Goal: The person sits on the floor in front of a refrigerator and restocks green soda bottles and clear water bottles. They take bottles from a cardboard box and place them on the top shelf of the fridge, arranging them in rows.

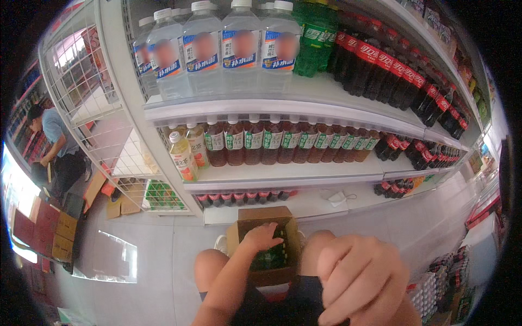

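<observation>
An open cardboard box (pixel 265 278) stands on the floor between my knees, with dark green bottles (pixel 269 258) visible inside. My left hand (pixel 263 237) reaches over the box's opening, fingers apart, with nothing seen in its grasp; whether it touches a bottle I cannot tell. Raised close to the camera, my right hand (pixel 363 277) is blurred, its fingers curled in and nothing visible in them. In front of the box is a white store shelf (pixel 285 175). Its middle level carries a row of brown tea bottles (pixel 272 142) with green-and-white labels.
Clear drink bottles (pixel 204 53), green Sprite bottles (pixel 316 40) and cola bottles (pixel 379 61) line the upper shelf. A white wire-mesh panel (pixel 94 102) flanks the left. Beyond it a person (pixel 59 134) bends near stacked cartons (pixel 45 228). Packed drinks (pixel 428 289) stand at right.
</observation>
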### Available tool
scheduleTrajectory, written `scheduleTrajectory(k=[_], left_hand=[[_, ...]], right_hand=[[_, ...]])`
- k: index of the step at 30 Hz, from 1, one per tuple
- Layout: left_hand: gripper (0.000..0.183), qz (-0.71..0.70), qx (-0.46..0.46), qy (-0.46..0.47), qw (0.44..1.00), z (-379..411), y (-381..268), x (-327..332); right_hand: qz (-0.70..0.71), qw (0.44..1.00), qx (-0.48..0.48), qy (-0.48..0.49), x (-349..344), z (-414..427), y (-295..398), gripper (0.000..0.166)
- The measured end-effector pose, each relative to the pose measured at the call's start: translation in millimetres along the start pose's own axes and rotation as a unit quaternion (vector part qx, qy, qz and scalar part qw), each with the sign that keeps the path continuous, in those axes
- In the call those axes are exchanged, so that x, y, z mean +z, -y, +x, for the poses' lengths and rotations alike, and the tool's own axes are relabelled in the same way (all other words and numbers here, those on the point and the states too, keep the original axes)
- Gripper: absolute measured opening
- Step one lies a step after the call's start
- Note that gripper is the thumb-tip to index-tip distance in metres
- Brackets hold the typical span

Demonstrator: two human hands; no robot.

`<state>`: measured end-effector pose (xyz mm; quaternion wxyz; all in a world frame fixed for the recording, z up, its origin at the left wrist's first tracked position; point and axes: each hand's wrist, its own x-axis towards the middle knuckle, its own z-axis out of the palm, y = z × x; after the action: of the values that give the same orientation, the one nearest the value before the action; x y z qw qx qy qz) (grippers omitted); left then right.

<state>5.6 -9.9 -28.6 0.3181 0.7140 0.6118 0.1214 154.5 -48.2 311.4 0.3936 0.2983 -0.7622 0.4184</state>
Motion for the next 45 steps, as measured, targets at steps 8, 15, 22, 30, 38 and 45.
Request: scheduleTrajectory(k=[8, 15, 22, 30, 38, 45], left_hand=[[0.075, 0.033, -0.051, -0.014, 0.998, -22.8, 23.2, -2.6], [0.077, 0.055, -0.072, 0.005, 0.996, -28.8, 50.9, 8.1], [0.069, 0.025, -0.147, 0.039, 0.988, -37.8, 36.7, -1.1], [0.060, 0.049, -0.152, 0.137, 0.978, -19.6, 75.3, 47.5], [0.059, 0.170, -0.109, 0.267, 0.942, 11.9, 131.2, 133.6], [0.057, 0.160, -0.137, 0.298, 0.931, 49.8, 118.7, 225.0]], right_hand=[[-0.240, 0.857, 0.432, -0.147, -4.7, -158.6, -69.6, 0.017], [-0.268, 0.807, 0.516, -0.103, -4.4, -238.7, -127.3, 0.026], [-0.265, 0.745, 0.613, 0.007, -27.6, -264.9, -184.4, 0.034], [-0.172, 0.737, 0.654, 0.014, -30.8, -298.4, -194.5, 0.047], [-0.228, 0.752, 0.619, 0.011, -38.7, -292.1, -178.7, 0.048], [-0.178, 0.754, 0.630, 0.051, -28.8, -303.1, -159.9, 0.047]])
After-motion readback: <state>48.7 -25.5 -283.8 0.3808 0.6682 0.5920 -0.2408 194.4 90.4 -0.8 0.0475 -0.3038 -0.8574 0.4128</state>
